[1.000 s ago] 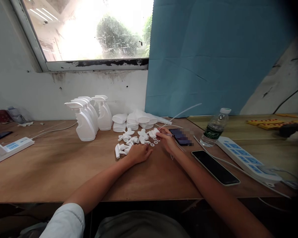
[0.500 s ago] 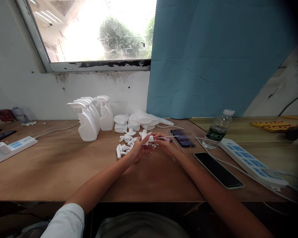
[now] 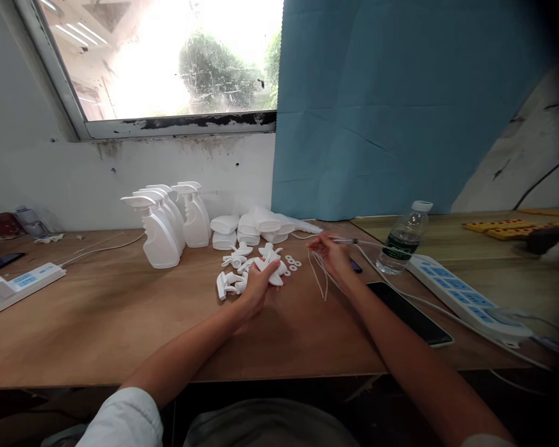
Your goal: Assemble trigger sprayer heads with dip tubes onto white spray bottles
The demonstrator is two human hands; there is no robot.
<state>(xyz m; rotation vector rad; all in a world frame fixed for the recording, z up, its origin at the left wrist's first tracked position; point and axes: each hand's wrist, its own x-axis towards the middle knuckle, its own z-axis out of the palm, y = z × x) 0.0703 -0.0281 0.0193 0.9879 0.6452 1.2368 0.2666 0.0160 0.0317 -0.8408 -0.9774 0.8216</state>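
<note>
My left hand [image 3: 259, 285] is closed around a white spray head [image 3: 274, 273] over the brown table. To its right, my right hand [image 3: 331, 253] is pinched on a thin pen-like tool [image 3: 345, 241], beside thin pale tubes [image 3: 325, 279]. Loose white spray heads [image 3: 230, 282] lie left of my left hand. Several small white rings [image 3: 292, 262] rest between the hands. Behind them are stacked white bottles [image 3: 261, 222] lying down. Assembled spray bottles [image 3: 161, 239] stand upright at the back left.
On the right are a water bottle [image 3: 403, 242], a black-screened phone [image 3: 412, 313] and a power strip [image 3: 466, 298] with its cable. Another power strip [image 3: 23, 285] lies at the far left. A second phone is mostly hidden behind my right hand.
My right hand has moved right, away from the spray head, with the pen-like tool. My left hand still holds the spray head. The small rings show more fully, and the view has shifted slightly.
</note>
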